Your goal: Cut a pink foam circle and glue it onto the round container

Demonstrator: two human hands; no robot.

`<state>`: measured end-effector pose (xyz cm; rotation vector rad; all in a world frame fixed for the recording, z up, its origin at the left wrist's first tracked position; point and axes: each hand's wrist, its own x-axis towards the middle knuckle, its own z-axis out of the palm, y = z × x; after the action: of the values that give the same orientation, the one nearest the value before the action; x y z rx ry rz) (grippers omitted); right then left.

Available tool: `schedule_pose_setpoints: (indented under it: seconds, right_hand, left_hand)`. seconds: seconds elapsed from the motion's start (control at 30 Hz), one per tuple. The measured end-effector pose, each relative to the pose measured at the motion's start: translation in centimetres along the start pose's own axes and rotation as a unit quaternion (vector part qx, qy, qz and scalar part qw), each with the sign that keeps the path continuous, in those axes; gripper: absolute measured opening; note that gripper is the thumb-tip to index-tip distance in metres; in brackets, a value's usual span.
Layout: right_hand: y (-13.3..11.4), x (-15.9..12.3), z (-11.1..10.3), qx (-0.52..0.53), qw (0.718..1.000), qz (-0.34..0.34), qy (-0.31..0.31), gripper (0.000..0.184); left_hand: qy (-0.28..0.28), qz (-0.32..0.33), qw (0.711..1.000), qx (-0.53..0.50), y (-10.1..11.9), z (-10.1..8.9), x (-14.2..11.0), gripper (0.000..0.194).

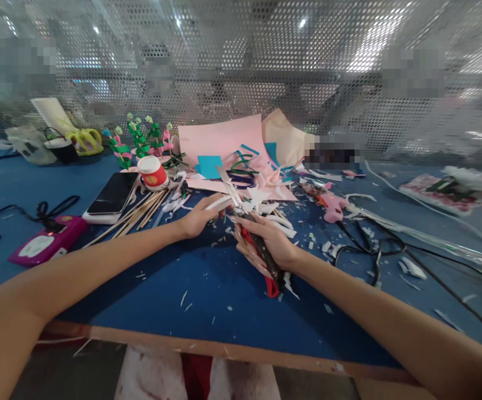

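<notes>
My right hand [268,241] is closed around a utility knife with a black and red handle [266,253]. Its long blade [229,183] points up and to the left, past my fingertips. Between the bent fingers of my left hand [202,215] is a thin white strip [219,203], close beside the blade. The two hands nearly meet above the blue table [207,294]. White paper scraps [261,197] are heaped just behind them, and small cut bits lie around. Exactly where strip and blade touch is hard to make out.
Thin wooden sticks [149,208], a red and white paper cup [153,172] and a phone [113,193] lie at left, beside a purple power box [46,241]. Pink paper [219,136] stands behind. At right are a pink glue gun [332,205] and black cables [376,250].
</notes>
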<state>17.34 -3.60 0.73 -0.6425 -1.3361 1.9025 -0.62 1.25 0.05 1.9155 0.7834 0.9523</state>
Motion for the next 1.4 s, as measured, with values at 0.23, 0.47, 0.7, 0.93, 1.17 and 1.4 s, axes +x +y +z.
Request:
schedule_pose_setpoints:
  seconds: [0.23, 0.47, 0.7, 0.93, 1.17, 1.4]
  right_hand:
    - [-0.1, 0.0, 0.2, -0.012, 0.999, 0.0, 0.03, 0.027]
    - [0.0, 0.0, 0.2, -0.011, 1.0, 0.01, 0.012, 0.025]
    - [-0.4, 0.0, 0.6, -0.002, 1.0, 0.004, 0.015, 0.028]
    - [0.0, 0.2, 0.2, -0.007, 1.0, 0.003, 0.014, 0.029]
    - [0.1, 0.0, 0.4, -0.005, 1.0, -0.001, 0.02, 0.025]
    - [0.0, 0.1, 0.4, -0.024, 0.999, -0.008, 0.021, 0.028]
  left_hand:
    - [0.019, -0.03, 0.999, 0.005, 0.1, 0.1, -0.2, 0.033]
    - [-0.026, 0.035, 0.996, 0.077, -0.6, 0.1, 0.0, 0.029]
    - [-0.025, 0.041, 0.995, 0.089, 0.2, 0.1, 0.0, 0.034]
    - [0.034, -0.009, 0.999, 0.017, -0.1, 0.0, -0.2, 0.031]
    - [-0.002, 0.032, 0.997, 0.067, -0.4, 0.1, 0.0, 0.036]
    - [-0.005, 0.041, 0.996, 0.074, -0.8, 0.0, 0.1, 0.04]
